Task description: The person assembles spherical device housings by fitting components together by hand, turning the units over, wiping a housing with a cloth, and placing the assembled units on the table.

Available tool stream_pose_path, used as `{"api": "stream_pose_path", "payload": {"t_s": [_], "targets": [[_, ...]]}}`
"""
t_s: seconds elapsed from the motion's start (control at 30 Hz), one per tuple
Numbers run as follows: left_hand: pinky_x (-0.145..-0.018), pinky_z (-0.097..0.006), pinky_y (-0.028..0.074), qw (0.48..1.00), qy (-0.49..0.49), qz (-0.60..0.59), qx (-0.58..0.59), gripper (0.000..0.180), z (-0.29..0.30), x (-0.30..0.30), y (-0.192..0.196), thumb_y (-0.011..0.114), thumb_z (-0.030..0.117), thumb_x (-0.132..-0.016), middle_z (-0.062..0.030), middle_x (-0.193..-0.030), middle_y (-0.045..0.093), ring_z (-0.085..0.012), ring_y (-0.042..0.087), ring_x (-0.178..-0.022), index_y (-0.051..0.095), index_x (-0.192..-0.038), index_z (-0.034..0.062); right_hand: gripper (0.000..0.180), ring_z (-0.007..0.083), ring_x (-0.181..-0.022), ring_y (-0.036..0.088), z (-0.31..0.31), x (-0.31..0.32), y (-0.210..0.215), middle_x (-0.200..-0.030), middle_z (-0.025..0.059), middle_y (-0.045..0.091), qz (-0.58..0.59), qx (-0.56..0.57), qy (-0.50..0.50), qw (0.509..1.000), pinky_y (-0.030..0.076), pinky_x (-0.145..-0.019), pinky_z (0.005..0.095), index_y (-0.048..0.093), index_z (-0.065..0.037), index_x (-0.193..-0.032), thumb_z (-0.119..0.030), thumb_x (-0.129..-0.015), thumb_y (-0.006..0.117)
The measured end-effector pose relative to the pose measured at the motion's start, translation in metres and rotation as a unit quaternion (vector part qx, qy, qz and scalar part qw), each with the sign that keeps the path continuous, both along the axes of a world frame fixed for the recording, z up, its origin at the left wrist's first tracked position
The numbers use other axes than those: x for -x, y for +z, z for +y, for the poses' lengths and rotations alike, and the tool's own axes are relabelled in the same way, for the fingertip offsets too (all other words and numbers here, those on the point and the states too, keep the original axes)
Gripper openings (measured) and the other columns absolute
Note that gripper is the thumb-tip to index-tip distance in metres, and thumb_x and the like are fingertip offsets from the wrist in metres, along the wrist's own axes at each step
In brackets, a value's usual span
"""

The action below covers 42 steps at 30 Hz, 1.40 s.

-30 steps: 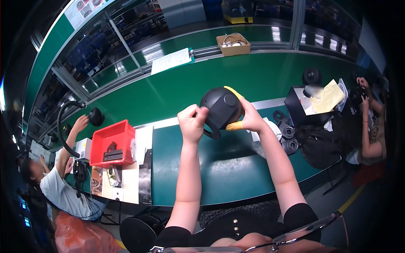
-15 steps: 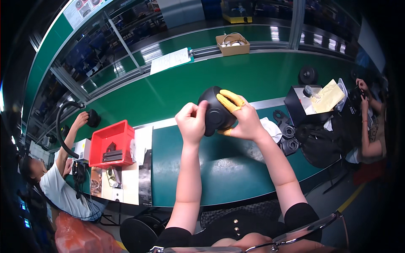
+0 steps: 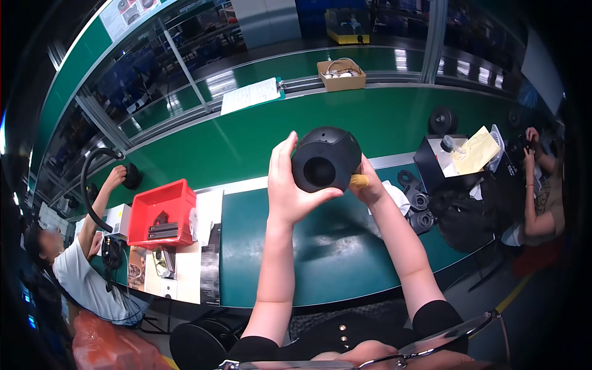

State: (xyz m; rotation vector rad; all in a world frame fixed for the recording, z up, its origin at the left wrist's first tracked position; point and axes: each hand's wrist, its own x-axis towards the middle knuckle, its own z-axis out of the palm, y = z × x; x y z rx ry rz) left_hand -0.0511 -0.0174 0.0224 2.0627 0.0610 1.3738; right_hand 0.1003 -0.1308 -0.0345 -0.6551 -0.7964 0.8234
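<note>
Black shell (image 3: 333, 150), rounded like a ball with one end cut away, is held in the air above the middle of the green table's (image 3: 302, 271) far edge. Its round opening (image 3: 319, 172) faces back toward the person, turned slightly left and down, so the dark hollow shows; no side is clearly longer, and the axis through the opening runs away from the person, leaning right. Both forearms reach forward over the near edge of the table, the left almost straight, the right slanting inward. The left hand (image 3: 287, 191) lies along the shell's left side, palm turned toward it, fingers long and close together, the thumb stretched wide beneath the opening's rim, so the shell sits clasped in that fork. The right hand (image 3: 371, 185) holds the lower right side, a yellow finger cover (image 3: 359, 180) showing beside the shell; its other fingers are largely hidden, and how far they spread cannot be told. Near the table's far edge, to the right of that hand, lie a white cloth (image 3: 395, 196) and black ring-shaped parts (image 3: 418, 209).
</note>
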Motion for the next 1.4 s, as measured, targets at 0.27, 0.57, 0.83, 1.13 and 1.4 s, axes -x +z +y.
{"api": "stream_pose_path", "payload": {"t_s": [0.27, 0.57, 0.83, 1.13, 1.4], "targets": [[-0.054, -0.024, 0.041, 0.994, 0.021, -0.006, 0.109, 0.04, -0.004, 0.014, 0.006, 0.089, 0.025, -0.064, -0.0004, -0.064, 0.055, -0.01, 0.052, -0.059, 0.058, -0.07, -0.0006, 0.11, 0.0219, -0.129, 0.047, 0.008, 0.01, -0.009, -0.141, 0.0081, 0.045, -0.055, 0.072, 0.029, 0.995, 0.04, -0.107, 0.0361, 0.027, -0.008, -0.147, -0.013, -0.055, 0.086], [-0.046, -0.021, 0.035, 0.953, -0.032, -0.021, 0.301, 0.037, 0.012, 0.014, 0.0, 0.057, 0.023, -0.098, 0.0018, -0.056, 0.055, -0.0037, 0.046, -0.05, 0.065, -0.073, -0.0029, 0.106, 0.022, -0.128, 0.048, 0.025, 0.009, -0.041, -0.139, 0.0082, 0.047, 0.017, 0.088, 0.102, 0.991, 0.042, -0.106, 0.0355, 0.031, -0.008, -0.145, -0.015, -0.053, 0.083], [-0.044, -0.02, 0.034, 0.955, -0.05, 0.007, 0.292, 0.036, 0.014, 0.018, -0.001, 0.06, 0.024, -0.096, 0.003, -0.054, 0.052, -0.0029, 0.045, -0.047, 0.065, -0.072, -0.0023, 0.101, 0.0196, -0.123, 0.052, 0.032, 0.01, -0.049, -0.134, 0.0066, 0.051, 0.017, 0.099, 0.112, 0.989, 0.044, -0.104, 0.0345, 0.035, -0.005, -0.142, -0.011, -0.052, 0.08], [-0.045, -0.022, 0.033, 0.945, -0.065, -0.011, 0.319, 0.035, 0.011, 0.019, 0.003, 0.061, 0.021, -0.095, 0.0038, -0.049, 0.048, -0.0025, 0.041, -0.047, 0.066, -0.07, -0.0023, 0.106, 0.0173, -0.121, 0.053, 0.031, 0.003, -0.055, -0.132, 0.0053, 0.053, -0.031, 0.077, 0.104, 0.991, 0.044, -0.103, 0.0333, 0.037, -0.005, -0.141, -0.014, -0.05, 0.089], [-0.077, -0.029, 0.047, 0.975, -0.094, -0.115, 0.166, 0.044, 0.031, 0.025, 0.001, 0.075, 0.03, -0.082, -0.0105, -0.105, 0.061, -0.0169, 0.058, -0.09, 0.064, -0.112, 0.0003, 0.084, 0.0196, -0.123, 0.052, 0.019, 0.021, -0.038, -0.136, 0.0081, 0.05, 0.088, -0.084, 0.099, 0.988, 0.043, -0.104, 0.0353, 0.036, -0.007, -0.142, -0.025, -0.074, 0.08]]}}
